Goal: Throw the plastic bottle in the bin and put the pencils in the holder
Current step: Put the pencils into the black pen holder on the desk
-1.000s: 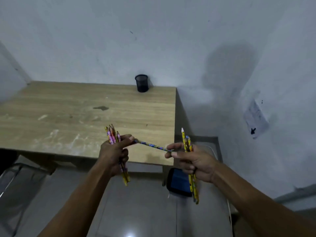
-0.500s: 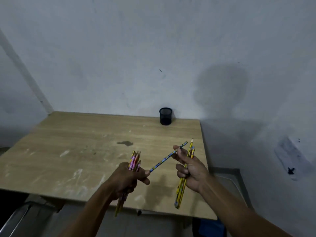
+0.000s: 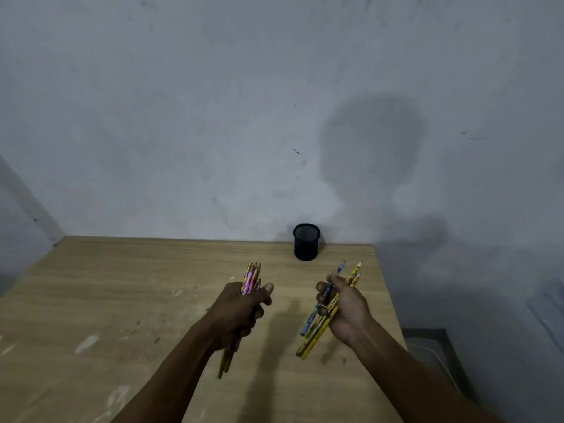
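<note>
My left hand grips a bundle of several pink and yellow pencils, tips pointing up and away. My right hand holds a few yellow pencils and one blue pencil, slanted with their tips toward the wall. Both hands hover above the wooden table, a short way in front of the black mesh holder, which stands upright at the table's back edge by the wall. No plastic bottle or bin is in view.
The grey wall rises right behind the holder. The table's right edge runs just right of my right hand; beyond it, low on the floor, lies a grey object. Pale smears mark the tabletop on the left.
The blue pencil, held between both hands before, is now in my right hand alone. Both hands moved forward over the table, and the view tilted up, bringing the holder closer.
</note>
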`<control>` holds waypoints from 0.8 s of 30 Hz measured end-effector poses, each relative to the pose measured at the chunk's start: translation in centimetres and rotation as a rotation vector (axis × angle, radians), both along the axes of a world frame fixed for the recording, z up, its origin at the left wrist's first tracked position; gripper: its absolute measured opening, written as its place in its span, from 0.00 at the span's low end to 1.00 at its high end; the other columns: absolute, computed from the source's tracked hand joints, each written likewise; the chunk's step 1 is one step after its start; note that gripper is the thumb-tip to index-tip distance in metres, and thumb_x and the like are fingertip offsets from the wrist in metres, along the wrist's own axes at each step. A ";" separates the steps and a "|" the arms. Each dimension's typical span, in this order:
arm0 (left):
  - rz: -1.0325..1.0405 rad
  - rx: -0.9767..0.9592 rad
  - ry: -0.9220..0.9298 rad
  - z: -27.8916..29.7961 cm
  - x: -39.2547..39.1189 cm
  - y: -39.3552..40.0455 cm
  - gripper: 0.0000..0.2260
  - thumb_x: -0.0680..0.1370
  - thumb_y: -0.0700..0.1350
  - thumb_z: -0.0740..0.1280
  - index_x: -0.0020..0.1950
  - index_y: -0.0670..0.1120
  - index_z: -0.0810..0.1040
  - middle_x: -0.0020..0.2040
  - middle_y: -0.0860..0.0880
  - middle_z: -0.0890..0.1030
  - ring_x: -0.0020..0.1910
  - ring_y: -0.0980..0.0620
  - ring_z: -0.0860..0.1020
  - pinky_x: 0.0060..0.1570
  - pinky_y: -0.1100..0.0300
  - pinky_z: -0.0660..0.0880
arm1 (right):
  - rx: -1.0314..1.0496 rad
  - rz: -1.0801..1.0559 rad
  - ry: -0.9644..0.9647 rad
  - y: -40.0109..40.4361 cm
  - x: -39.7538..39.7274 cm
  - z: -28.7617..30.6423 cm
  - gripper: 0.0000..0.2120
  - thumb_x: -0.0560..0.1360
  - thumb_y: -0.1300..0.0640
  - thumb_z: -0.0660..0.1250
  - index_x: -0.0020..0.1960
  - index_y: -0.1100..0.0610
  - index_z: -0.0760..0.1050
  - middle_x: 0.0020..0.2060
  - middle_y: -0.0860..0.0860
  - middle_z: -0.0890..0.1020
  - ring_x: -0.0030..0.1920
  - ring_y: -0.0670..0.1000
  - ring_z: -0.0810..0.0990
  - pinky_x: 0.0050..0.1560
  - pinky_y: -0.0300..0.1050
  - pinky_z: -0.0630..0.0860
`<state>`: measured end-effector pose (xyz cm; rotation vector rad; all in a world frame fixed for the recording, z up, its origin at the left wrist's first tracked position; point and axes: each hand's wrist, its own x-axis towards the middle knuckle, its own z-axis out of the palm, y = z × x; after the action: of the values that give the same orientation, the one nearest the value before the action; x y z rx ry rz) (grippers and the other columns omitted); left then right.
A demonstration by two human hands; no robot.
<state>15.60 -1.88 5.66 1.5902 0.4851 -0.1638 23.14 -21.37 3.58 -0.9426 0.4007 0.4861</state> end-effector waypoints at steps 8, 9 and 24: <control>0.319 -0.089 -0.153 -1.3 14.9 1.0 0.21 0.72 0.52 0.74 0.28 0.50 0.64 0.21 0.51 0.63 0.19 0.53 0.59 0.22 0.64 0.59 | 0.003 -0.169 -0.024 3.9 13.8 -2.1 0.15 0.83 0.53 0.58 0.38 0.55 0.66 0.25 0.51 0.64 0.27 0.51 0.62 0.32 0.46 0.69; 0.352 -0.093 -0.159 -1.6 16.7 0.9 0.22 0.71 0.52 0.75 0.27 0.50 0.64 0.21 0.51 0.63 0.19 0.53 0.58 0.22 0.64 0.59 | -0.011 -0.191 -0.027 4.2 15.5 -2.4 0.15 0.82 0.53 0.59 0.38 0.55 0.65 0.25 0.50 0.64 0.27 0.50 0.63 0.30 0.44 0.69; 0.747 -0.112 -0.329 -8.8 34.0 -1.8 0.23 0.74 0.55 0.71 0.26 0.41 0.71 0.20 0.48 0.74 0.20 0.52 0.72 0.22 0.63 0.70 | -0.108 -0.582 -0.251 7.3 30.1 -6.7 0.26 0.80 0.52 0.65 0.25 0.53 0.64 0.16 0.47 0.63 0.17 0.48 0.63 0.23 0.40 0.66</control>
<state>49.61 -3.63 -3.13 1.2047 0.7580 0.6165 53.27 -14.06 -3.13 -0.9273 0.4524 -0.1838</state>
